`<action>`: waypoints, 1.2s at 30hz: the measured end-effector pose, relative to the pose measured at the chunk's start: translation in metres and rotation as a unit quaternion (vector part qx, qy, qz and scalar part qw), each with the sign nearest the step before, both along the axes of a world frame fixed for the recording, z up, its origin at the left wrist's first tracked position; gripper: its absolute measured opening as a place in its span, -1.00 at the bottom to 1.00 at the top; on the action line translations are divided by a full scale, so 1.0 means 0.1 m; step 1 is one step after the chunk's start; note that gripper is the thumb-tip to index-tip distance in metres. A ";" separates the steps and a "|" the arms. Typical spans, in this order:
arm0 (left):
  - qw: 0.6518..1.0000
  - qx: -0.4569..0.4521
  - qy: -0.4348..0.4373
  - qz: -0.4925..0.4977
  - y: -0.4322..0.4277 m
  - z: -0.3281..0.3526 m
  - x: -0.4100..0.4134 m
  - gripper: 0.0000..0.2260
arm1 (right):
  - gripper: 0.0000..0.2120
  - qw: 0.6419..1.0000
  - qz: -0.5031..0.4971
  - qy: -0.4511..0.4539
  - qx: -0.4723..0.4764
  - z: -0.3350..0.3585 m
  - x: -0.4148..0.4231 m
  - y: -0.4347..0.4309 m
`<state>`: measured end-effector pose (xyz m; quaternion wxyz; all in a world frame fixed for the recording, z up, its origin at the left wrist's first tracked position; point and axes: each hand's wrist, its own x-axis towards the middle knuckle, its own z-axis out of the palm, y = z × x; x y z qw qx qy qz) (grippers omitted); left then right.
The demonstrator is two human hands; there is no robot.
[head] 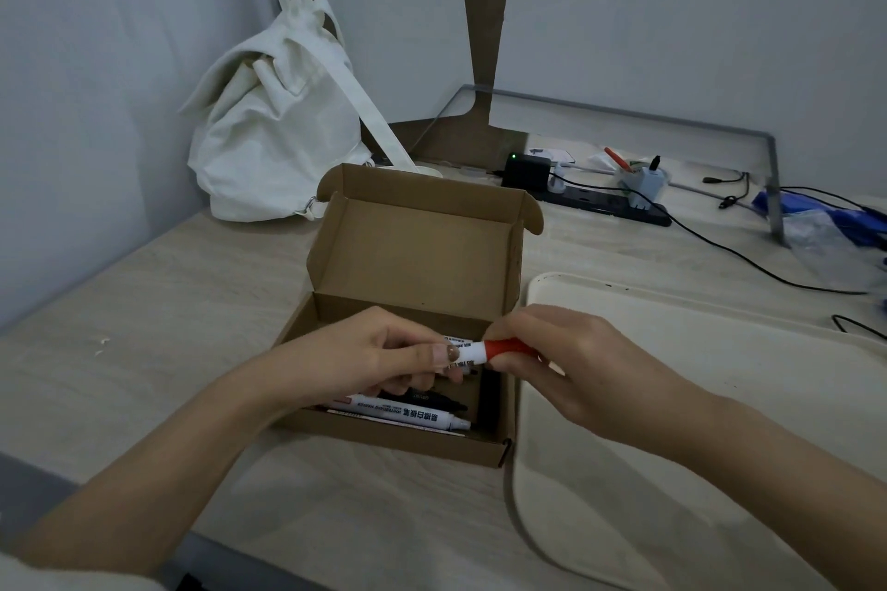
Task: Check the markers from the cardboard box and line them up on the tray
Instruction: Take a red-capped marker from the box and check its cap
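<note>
An open cardboard box (413,250) sits in the middle of the table with its lid standing up. Over its front half I hold a white marker with a red cap (480,352) level. My left hand (379,355) grips the white barrel; my right hand (571,360) pinches the red cap. Inside the box lie several more markers (408,413), white and black, partly hidden under my hands. A cream tray (696,398) lies right of the box, with nothing on its visible surface.
A white cloth bag (283,125) leans against the wall behind the box. At the back right are a black power strip (609,202) with chargers and cables, a clear stand (619,115), and blue plastic (825,216).
</note>
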<state>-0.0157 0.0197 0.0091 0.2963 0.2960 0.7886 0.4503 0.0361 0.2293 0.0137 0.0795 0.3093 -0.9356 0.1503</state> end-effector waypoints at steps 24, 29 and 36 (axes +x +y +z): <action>0.957 0.007 0.274 0.089 0.36 0.07 0.07 -0.68 | -0.74 0.763 -0.205 -0.304 -0.532 0.33 -0.21 0.48; 0.928 -0.101 0.332 0.134 0.06 -0.10 -0.10 -0.79 | -0.68 0.792 -0.348 -0.347 -0.363 0.07 -0.17 0.72; 0.858 -0.265 0.431 0.091 -0.08 -0.32 -0.24 -0.79 | -0.60 0.823 -0.405 -0.344 -0.201 -0.36 -0.25 0.60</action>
